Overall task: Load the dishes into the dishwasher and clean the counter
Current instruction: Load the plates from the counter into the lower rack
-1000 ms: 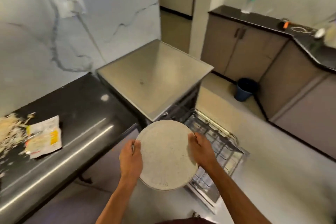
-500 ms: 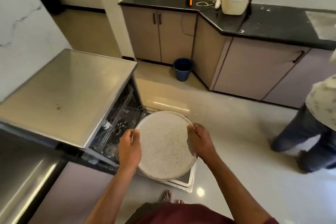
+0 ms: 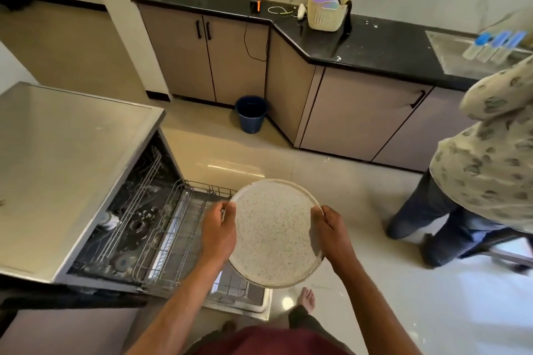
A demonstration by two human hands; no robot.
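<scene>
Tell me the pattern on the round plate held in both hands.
Off-white with fine dark speckles, round plate, clearest in the head view.

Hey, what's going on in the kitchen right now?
A person is holding a round speckled cream plate by its rim, left hand and right hand on opposite edges, above the pulled-out wire lower rack of an open steel-topped dishwasher. The plate isn't racked yet. A second person stands by the black counter.

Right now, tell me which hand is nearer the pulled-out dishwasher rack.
Left. The left hand grips the speckled plate's left rim directly above the rack; the right hand grips the opposite rim, out over the floor.
</scene>
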